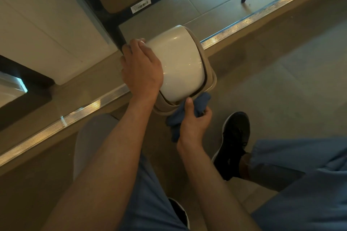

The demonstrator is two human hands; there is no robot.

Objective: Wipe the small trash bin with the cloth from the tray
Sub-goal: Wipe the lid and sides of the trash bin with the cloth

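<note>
Bin, small, glossy white plastic with a beige rim [178, 62], sits mid-frame, tipped toward me on the beige floor [272, 90]. My left hand [141, 70] lies flat-fingered across its upper left side. My right hand [195, 123] grips the crumpled blue cloth [201, 99] against the bin's lower rim.
</note>
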